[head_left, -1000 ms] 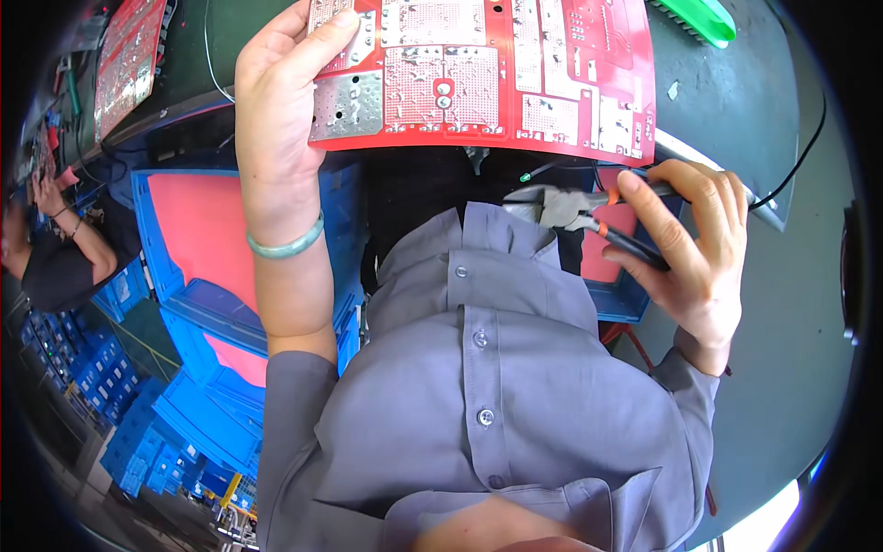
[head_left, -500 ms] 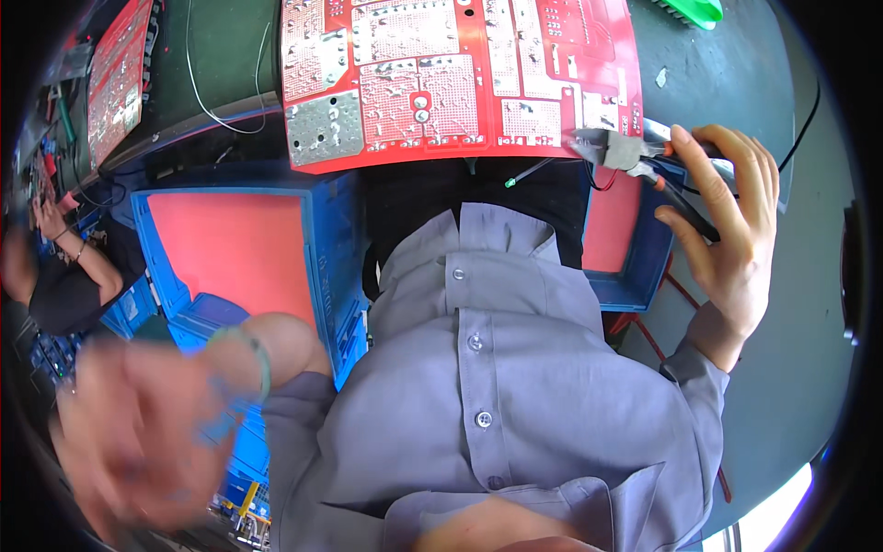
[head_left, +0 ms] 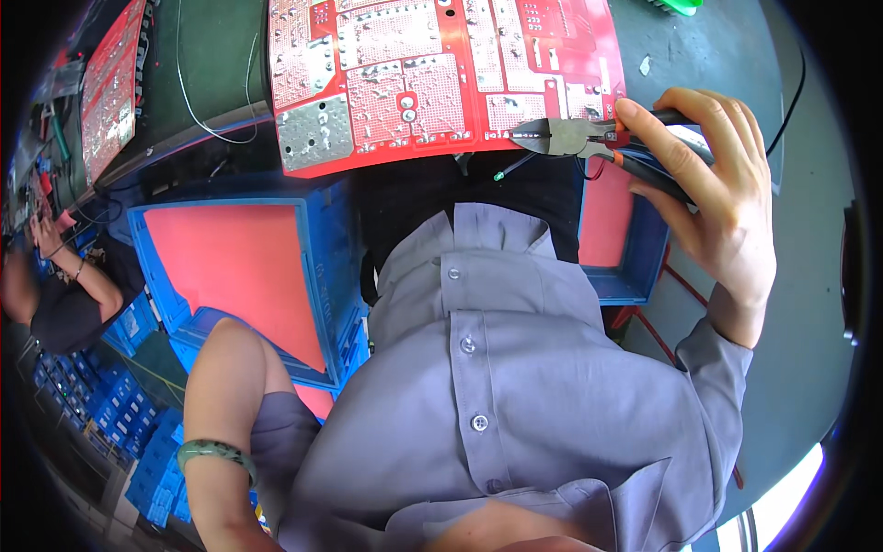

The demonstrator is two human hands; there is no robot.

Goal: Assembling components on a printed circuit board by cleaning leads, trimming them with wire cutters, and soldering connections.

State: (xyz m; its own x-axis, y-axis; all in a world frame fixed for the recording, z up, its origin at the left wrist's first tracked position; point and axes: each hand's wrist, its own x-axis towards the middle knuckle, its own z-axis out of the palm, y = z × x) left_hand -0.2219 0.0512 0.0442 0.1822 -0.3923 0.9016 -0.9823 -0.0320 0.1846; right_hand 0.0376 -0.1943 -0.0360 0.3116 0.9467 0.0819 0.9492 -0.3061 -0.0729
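Note:
My right hand is closed round the handles of diagonal cutters. Their jaws point left and look closed, lying over the front edge of a large red circuit board. Solder joints and silvery patches cover the board's upper face. Just below that edge, a thin lead with a green tip sticks out beside the cutters. My left forearm, with a green bangle on it, bends down to the lower edge of the picture. The left hand itself is out of sight.
Blue crates with pink inside stand below the table, left and right. Another red board lies far left, near a loose wire. A co-worker's hand is at the left edge. A green brush-like thing lies top right.
My left hand, blurred at the lower left before, has gone out of the picture. My right hand has moved the cutters leftward along the board's front edge. The view has shifted slightly.

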